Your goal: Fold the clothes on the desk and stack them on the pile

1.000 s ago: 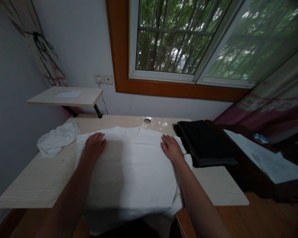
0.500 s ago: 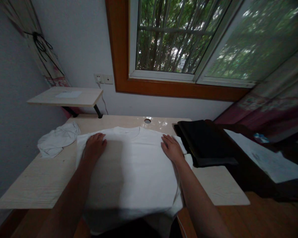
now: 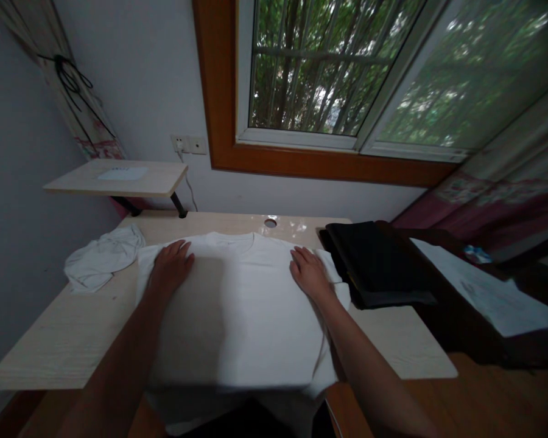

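A white T-shirt (image 3: pixel 251 322) lies spread on the pale wooden desk (image 3: pixel 50 340), its neckline at the far side and its lower part hanging over the front edge. My left hand (image 3: pixel 171 267) rests flat on the shirt near its left shoulder, fingers stretched out. Near the right shoulder, my right hand (image 3: pixel 309 272) presses flat on the cloth with its fingers extended. Neither hand grips anything. The right sleeve reaches toward a black folder-like stack.
A crumpled white cloth (image 3: pixel 103 258) lies at the desk's left. Behind it stands a small raised shelf (image 3: pixel 119 176). The black stack (image 3: pixel 374 261) sits at the right, beside a dark surface bearing a white sheet (image 3: pixel 488 292). A window is ahead.
My right hand has shifted slightly left on the shirt. The left hand stays almost in place, and the view has moved a little.
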The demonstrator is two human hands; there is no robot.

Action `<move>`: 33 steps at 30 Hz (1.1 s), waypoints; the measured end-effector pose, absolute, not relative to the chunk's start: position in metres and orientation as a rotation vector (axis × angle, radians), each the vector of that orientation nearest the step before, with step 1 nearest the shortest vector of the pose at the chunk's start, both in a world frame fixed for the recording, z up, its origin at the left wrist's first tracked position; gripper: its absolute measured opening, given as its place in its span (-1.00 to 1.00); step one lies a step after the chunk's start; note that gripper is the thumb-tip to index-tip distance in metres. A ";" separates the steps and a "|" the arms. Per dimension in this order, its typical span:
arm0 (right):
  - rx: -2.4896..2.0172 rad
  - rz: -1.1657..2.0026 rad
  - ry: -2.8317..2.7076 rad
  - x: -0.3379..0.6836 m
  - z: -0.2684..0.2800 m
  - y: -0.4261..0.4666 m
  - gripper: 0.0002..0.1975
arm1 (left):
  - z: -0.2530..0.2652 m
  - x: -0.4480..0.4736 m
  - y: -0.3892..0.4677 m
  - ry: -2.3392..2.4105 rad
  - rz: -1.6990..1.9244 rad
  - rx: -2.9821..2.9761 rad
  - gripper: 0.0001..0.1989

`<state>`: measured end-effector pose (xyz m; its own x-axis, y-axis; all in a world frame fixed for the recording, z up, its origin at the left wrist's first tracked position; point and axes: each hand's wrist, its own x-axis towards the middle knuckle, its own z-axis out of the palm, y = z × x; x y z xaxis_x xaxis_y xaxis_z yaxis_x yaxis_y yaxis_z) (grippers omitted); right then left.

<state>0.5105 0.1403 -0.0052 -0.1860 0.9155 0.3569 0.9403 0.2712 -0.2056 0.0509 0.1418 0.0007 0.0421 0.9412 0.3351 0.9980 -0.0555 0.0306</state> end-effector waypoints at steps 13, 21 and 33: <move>-1.635 -0.043 -2.152 0.486 -0.001 0.176 -0.57 | -0.004 0.025 0.180 -2.008 -0.362 -2.137 -0.48; -1.561 0.084 -2.286 0.490 0.009 0.194 -0.54 | -0.003 0.013 0.192 -2.019 -0.301 -2.157 -0.45; -1.941 -0.225 -2.216 0.565 0.041 0.124 -0.68 | -0.004 0.008 0.195 -2.026 -0.331 -2.157 -0.46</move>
<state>0.5649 0.1244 0.0410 -0.1267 0.9629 0.2384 0.9911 0.1327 -0.0092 0.0085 0.1953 -0.0039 0.0557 0.9611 0.2706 0.9972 -0.0669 0.0322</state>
